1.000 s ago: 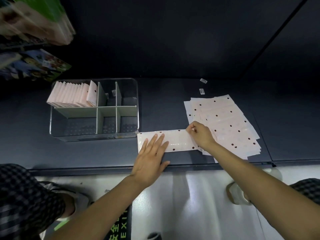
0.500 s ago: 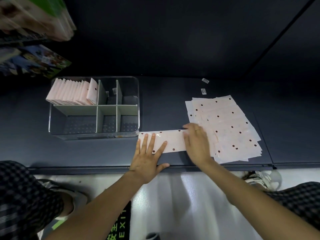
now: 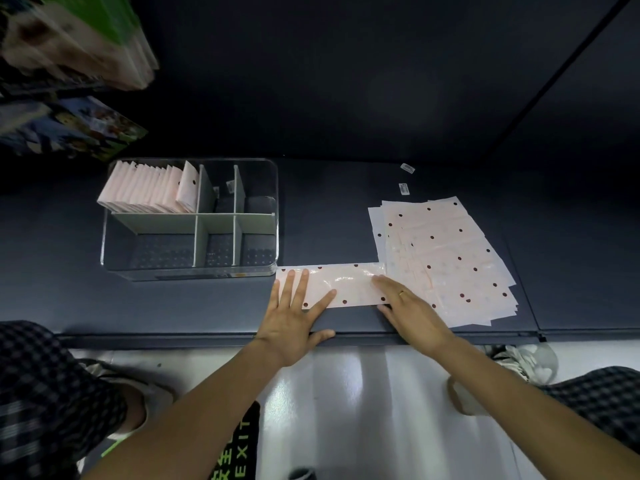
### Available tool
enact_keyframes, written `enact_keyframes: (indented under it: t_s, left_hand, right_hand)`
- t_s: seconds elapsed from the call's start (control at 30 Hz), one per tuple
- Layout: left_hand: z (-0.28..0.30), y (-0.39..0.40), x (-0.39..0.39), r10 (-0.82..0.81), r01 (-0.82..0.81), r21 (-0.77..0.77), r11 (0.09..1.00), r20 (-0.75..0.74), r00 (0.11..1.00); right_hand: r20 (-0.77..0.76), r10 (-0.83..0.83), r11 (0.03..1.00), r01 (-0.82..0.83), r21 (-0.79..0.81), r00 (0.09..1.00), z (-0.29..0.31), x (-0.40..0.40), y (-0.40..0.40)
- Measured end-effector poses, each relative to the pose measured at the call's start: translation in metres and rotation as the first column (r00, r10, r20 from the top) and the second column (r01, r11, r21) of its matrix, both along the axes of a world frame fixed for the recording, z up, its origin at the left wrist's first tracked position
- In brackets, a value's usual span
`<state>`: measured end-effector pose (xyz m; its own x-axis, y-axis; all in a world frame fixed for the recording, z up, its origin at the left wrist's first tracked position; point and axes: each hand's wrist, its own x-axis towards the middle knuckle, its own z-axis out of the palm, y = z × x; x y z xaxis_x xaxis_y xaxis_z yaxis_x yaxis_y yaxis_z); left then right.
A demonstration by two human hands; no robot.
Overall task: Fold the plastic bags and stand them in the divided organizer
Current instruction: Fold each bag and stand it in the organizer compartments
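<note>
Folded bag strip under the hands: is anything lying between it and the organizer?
Nothing visible. The folded strip, pressed flat by the left hand and right hand, lies just off the organizer's near right corner, bare shelf between.

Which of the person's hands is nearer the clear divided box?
Left. The left hand lies just below the box's near right corner; the right hand sits farther right, by the flat bags.
</note>
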<state>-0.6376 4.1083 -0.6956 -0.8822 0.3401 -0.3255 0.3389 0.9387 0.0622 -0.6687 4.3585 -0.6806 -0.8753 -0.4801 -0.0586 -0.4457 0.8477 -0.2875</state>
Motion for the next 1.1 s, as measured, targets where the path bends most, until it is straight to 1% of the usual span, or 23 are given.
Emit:
enact_keyframes:
  t_s: [0.1,0.17,0.27,0.33,0.4,0.57,0.63,0.67,0.7,0.77,0.8,0.9,0.97,1.03,1.1]
  left_hand:
    - [0.003,0.0,-0.002,0.013,-0.013,0.018,1.0,0.042,0.999]
    - [0.007,0.002,-0.004,0.053,-0.057,0.052,0.997,0.077,0.996]
    - [0.014,0.008,-0.005,0.12,-0.125,0.086,0.988,0.054,0.991]
    - [0.02,0.013,-0.004,0.122,-0.119,0.087,0.989,-0.024,0.992]
    - [0.024,0.017,-0.002,0.11,-0.099,0.129,0.987,-0.079,0.991]
    - [0.022,0.019,0.015,0.108,-0.093,0.314,0.945,-0.031,0.994]
    - [0.019,0.014,0.022,0.128,-0.108,0.381,0.918,-0.027,0.991]
    - [0.018,0.011,0.025,0.135,-0.112,0.414,0.903,-0.027,0.99]
    - [0.018,0.008,0.028,0.136,-0.104,0.45,0.887,-0.039,0.99]
    - [0.02,0.001,0.034,0.12,-0.05,0.527,0.848,-0.099,0.988]
    - [0.022,-0.001,0.036,0.116,-0.029,0.566,0.824,-0.118,0.986]
    - [0.024,-0.006,0.04,0.112,-0.008,0.599,0.8,-0.136,0.984]
    - [0.023,-0.006,0.041,0.125,-0.018,0.62,0.784,-0.13,0.984]
    - [0.02,-0.008,0.043,0.149,-0.053,0.637,0.769,-0.098,0.984]
    - [0.017,-0.011,0.045,0.146,-0.063,0.641,0.765,-0.077,0.986]
  right_hand:
    - [-0.132,0.143,0.983,-0.125,0.136,0.981,0.01,-0.008,0.009]
    - [-0.164,0.182,0.974,-0.154,0.168,0.97,0.014,-0.013,0.009]
    - [-0.217,0.194,0.977,-0.169,0.126,0.957,0.022,-0.014,0.0]
    - [-0.246,0.209,0.978,-0.196,0.077,0.946,0.029,-0.008,-0.006]
    - [-0.244,0.245,0.969,-0.245,0.03,0.938,0.036,0.003,-0.013]
    - [-0.262,0.312,0.935,-0.344,-0.086,0.913,0.045,0.041,-0.044]
    - [-0.222,0.322,0.926,-0.355,-0.127,0.92,0.047,0.049,-0.053]
    - [-0.152,0.33,0.926,-0.351,-0.137,0.932,0.047,0.05,-0.054]
    - [-0.04,0.334,0.931,-0.336,-0.145,0.942,0.046,0.05,-0.052]
    - [0.192,0.321,0.945,-0.299,-0.135,0.928,0.042,0.046,-0.042]
    - [0.241,0.312,0.949,-0.293,-0.113,0.919,0.038,0.044,-0.037]
    - [0.261,0.256,0.966,-0.251,-0.053,0.931,0.024,0.036,-0.027]
    - [0.257,0.22,0.975,-0.215,-0.048,0.941,0.019,0.034,-0.031]
    - [0.193,0.207,0.978,-0.195,-0.079,0.959,0.014,0.034,-0.036]
    - [0.126,0.173,0.974,-0.151,-0.168,0.977,0.013,0.034,-0.041]
